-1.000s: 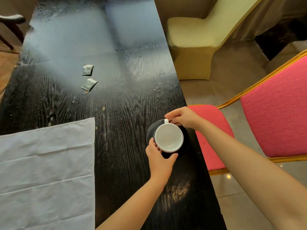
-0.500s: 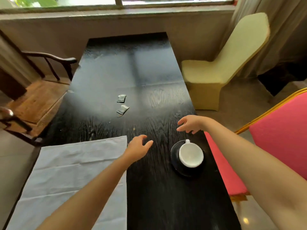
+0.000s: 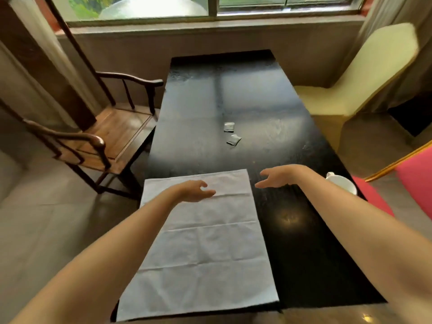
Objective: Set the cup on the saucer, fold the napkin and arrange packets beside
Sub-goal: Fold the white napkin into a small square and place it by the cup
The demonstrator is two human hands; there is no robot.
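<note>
A pale grey napkin point(image 3: 203, 249) lies flat and unfolded on the left half of the black table point(image 3: 304, 242). My left hand point(image 3: 194, 190) hovers open over its far edge. My right hand point(image 3: 278, 177) is open just right of the napkin's far right corner, above bare table. The white cup point(image 3: 342, 183) stands at the table's right edge, mostly hidden behind my right forearm; the saucer under it is not visible. Two small grey packets point(image 3: 231, 133) lie further out on the table's middle.
A wooden armchair point(image 3: 105, 136) stands left of the table. A cream covered chair point(image 3: 364, 78) is at the far right, and a pink chair with gold frame point(image 3: 416, 176) is close on the right. A window runs along the back wall.
Both hands let go of the cup on the saucer and moved left toward the napkin's far edge. My view rose and turned left, showing the whole table.
</note>
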